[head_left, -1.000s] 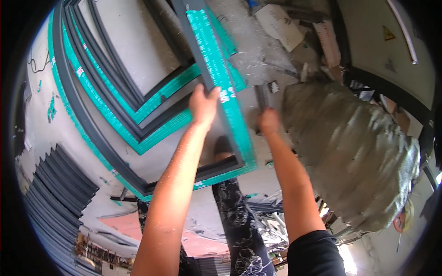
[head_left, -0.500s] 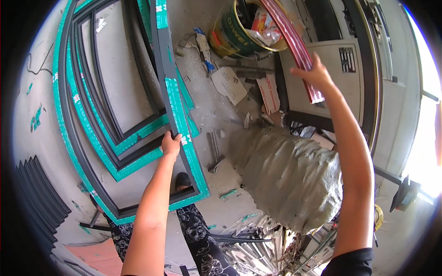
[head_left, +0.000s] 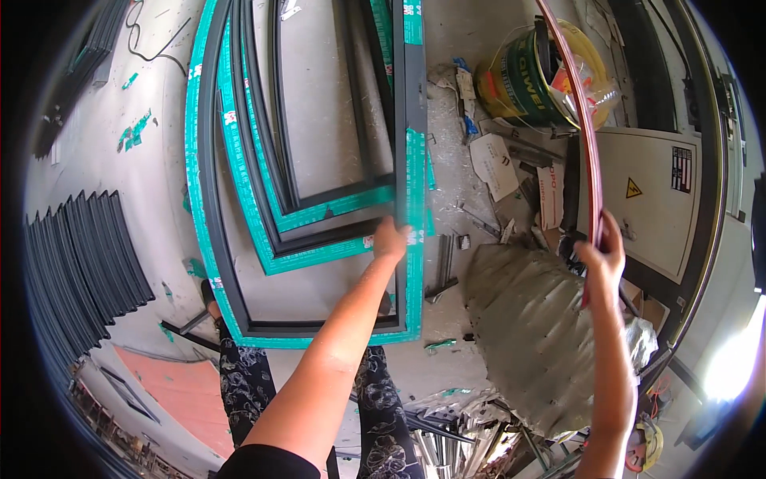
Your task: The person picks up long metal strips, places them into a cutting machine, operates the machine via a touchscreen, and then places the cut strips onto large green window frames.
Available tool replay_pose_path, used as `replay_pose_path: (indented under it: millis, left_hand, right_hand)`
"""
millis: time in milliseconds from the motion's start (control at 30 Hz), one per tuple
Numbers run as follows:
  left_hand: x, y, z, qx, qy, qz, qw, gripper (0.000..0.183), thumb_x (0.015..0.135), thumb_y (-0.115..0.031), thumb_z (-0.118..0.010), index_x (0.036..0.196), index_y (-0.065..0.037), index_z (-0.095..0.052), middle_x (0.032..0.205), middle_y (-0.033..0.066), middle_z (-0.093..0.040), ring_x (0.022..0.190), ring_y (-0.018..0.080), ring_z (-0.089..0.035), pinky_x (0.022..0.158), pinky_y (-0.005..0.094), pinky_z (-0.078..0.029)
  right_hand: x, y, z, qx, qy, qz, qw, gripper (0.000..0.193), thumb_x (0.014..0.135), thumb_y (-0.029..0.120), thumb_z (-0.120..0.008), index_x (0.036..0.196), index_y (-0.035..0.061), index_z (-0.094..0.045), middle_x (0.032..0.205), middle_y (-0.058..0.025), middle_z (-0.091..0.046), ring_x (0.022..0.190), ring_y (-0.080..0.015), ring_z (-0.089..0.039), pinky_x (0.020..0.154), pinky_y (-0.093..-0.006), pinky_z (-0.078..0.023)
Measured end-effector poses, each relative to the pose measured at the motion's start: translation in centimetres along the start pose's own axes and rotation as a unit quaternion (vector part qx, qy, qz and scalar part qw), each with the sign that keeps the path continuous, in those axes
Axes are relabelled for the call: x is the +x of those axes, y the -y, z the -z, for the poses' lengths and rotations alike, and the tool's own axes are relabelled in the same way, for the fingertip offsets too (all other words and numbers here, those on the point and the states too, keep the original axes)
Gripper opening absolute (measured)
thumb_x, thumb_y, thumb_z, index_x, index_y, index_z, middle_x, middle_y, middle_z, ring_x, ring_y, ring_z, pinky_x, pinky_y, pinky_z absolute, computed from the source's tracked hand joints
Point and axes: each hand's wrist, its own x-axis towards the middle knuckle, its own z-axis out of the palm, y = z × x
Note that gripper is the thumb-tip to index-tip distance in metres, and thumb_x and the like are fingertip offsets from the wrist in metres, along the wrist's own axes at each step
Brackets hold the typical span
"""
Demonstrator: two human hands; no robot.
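Left hand (head_left: 391, 239): closed over the right-hand bar of the frame (head_left: 412, 180), gripping it. Right hand (head_left: 604, 251): shut around the strip (head_left: 589, 140) near its lower end, well to the right of the frame.

Strip: long axis runs roughly alongside the frame's long bars, far end pointing away from me to the top edge of view, near end just past my right hand. Thin, red, slightly bowed; material unclear.

Frame: long axis points away from me, near short bar by my legs (head_left: 381, 411). Dark grey, rectangular, with printed green tape (head_left: 209, 263) along it. Smaller frames (head_left: 335, 191), likewise taped, show within its outline.

Right of the frame, far end: green-and-yellow bucket (head_left: 517, 76), round, holding red-and-white wrapping and clear plastic. Right of the frame, near end: grey cover (head_left: 542, 335), wrinkled, dull. Left of the frame: dark ribbed stack (head_left: 88, 267).
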Motion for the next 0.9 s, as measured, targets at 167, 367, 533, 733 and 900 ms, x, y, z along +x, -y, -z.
replay_pose_path:
  millis: [167, 367, 533, 733, 900]
  left_hand:
    - [-0.2, 0.3, 2.0, 0.028, -0.006, -0.007, 1.0, 0.038, 0.077, -0.028, -0.071, 0.095, 0.001, -0.054, 0.091, 0.0231, -0.063, 0.09, 0.0408, -0.06, 0.08, 0.0454, -0.046]
    - [-6.4, -12.8, 9.1, -0.391, 0.148, 0.004, 0.908, 0.081, 0.083, -0.057, -0.059, 0.137, -0.003, -0.033, 0.127, 0.0179, -0.05, 0.116, 0.0282, -0.049, 0.098, 0.042, -0.038]
    - [-12.2, -21.1, 24.6, -0.664, 0.21, -0.036, 0.717, 0.072, 0.088, -0.062, -0.047, 0.133, -0.007, -0.039, 0.125, 0.0113, -0.051, 0.117, 0.0211, -0.048, 0.099, 0.0365, -0.037]
    - [-19.0, -14.6, 25.3, -0.457, -0.011, 0.036, 0.889, 0.021, 0.09, -0.015, -0.061, 0.108, -0.006, -0.052, 0.099, 0.0002, -0.055, 0.087, 0.0076, -0.05, 0.08, 0.024, -0.041]
    - [-23.9, -15.9, 25.4, -0.483, -0.01, 0.068, 0.873, 0.025, 0.087, -0.02, -0.066, 0.102, -0.005, -0.053, 0.094, 0.0014, -0.058, 0.084, 0.0111, -0.053, 0.078, 0.0295, -0.044]
  right_hand:
    - [-13.2, -1.0, -3.7, 0.049, -0.02, -0.054, 0.997, 0.079, 0.059, 0.005, -0.063, 0.135, 0.0014, -0.041, 0.11, -0.005, -0.053, 0.092, -0.0148, -0.052, 0.084, -0.0279, -0.043]
    - [-30.0, -1.0, 0.7, -0.175, 0.013, 0.063, 0.983, 0.087, 0.053, 0.008, -0.065, 0.135, -0.0004, -0.037, 0.123, -0.0194, -0.046, 0.112, -0.0309, -0.048, 0.095, -0.0387, -0.038]
    - [-41.2, 1.0, 5.6, -0.282, 0.079, 0.048, 0.955, 0.076, 0.063, 0.027, -0.08, 0.129, 0.0072, -0.048, 0.125, -0.0236, -0.049, 0.107, -0.0409, -0.052, 0.084, -0.0474, -0.047]
    - [-39.0, 9.0, 4.4, -0.375, 0.186, 0.047, 0.907, 0.094, 0.059, 0.036, -0.079, 0.139, 0.0095, -0.038, 0.133, -0.0224, -0.041, 0.116, -0.0408, -0.042, 0.097, -0.0506, -0.035]
    - [-36.4, 15.4, 3.6, -0.38, 0.158, 0.035, 0.911, 0.085, 0.057, 0.036, -0.079, 0.134, 0.0176, -0.047, 0.125, -0.0219, -0.045, 0.109, -0.0391, -0.046, 0.092, -0.05, -0.038]
